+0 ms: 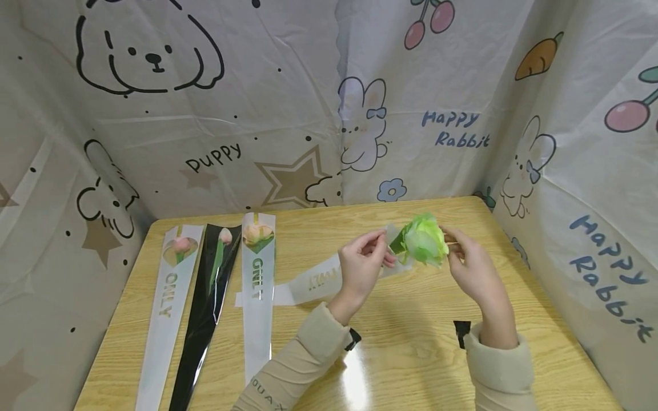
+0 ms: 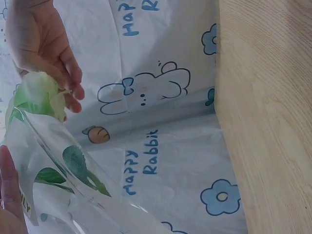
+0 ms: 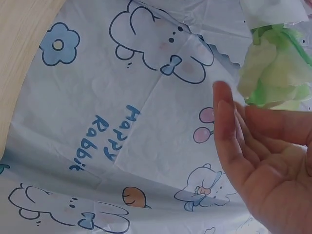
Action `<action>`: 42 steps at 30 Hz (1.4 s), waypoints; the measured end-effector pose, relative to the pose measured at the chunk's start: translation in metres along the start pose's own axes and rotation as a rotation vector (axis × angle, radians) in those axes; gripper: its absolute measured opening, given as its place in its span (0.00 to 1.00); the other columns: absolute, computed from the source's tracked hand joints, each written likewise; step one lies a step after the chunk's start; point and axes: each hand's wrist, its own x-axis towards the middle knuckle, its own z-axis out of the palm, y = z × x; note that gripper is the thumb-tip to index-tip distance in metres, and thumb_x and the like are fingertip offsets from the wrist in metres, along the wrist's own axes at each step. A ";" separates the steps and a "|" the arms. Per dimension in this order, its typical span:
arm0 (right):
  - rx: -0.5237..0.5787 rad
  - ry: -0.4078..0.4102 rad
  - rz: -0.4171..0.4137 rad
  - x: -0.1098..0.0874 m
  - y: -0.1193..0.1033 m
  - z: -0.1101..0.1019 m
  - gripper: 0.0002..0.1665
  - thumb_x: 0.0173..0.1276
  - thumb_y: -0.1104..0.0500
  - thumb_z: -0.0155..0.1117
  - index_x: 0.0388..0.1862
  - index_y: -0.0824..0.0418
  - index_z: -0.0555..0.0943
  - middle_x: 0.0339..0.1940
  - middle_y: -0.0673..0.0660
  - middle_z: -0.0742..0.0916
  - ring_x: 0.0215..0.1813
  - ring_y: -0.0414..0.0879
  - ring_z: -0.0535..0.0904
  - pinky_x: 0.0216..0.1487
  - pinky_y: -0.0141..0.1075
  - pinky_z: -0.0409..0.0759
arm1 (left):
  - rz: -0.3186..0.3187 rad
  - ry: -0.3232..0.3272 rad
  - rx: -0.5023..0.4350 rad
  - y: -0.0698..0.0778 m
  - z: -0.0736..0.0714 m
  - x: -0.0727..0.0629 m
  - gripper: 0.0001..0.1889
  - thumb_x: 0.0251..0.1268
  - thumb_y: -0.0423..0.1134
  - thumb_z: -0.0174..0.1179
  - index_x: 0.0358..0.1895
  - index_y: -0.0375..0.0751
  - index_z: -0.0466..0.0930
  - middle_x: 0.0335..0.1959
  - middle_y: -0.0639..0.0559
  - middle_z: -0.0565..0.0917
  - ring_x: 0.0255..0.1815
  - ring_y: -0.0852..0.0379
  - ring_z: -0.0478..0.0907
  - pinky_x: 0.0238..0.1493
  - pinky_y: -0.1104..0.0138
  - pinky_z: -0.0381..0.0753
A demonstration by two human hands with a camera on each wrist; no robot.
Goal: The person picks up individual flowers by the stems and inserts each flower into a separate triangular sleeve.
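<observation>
Over the back right of the table, my left hand [image 1: 362,268] pinches the edge of a translucent flower sleeve [image 1: 316,279] with gold lettering. A pale green artificial flower [image 1: 424,240] pokes out of the sleeve's wide end, its petals pointing right. Its green leaves [image 2: 75,163] show through the clear side in the left wrist view. My right hand [image 1: 475,271] is at the bloom's right side, fingertips right at the petals. In the right wrist view those fingers [image 3: 225,117] are loosely bent beneath the flower, not wrapped round it.
Three wrapped single flowers lie on the left of the wooden table [image 1: 406,365]: a white sleeve [image 1: 159,337], a black sleeve [image 1: 197,337] and another white sleeve [image 1: 257,331]. The green flower's sleeve runs toward this last one. Printed cloth [image 1: 288,108] hangs behind and on both sides.
</observation>
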 end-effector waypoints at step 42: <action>0.064 0.508 -0.460 -0.010 -0.028 0.046 0.14 0.55 0.74 0.62 0.43 0.71 0.81 0.44 0.64 0.84 0.49 0.56 0.80 0.53 0.20 0.70 | 0.027 -0.024 0.037 0.016 0.000 0.004 0.09 0.57 0.19 0.51 0.39 0.17 0.77 0.18 0.32 0.80 0.12 0.43 0.76 0.14 0.67 0.79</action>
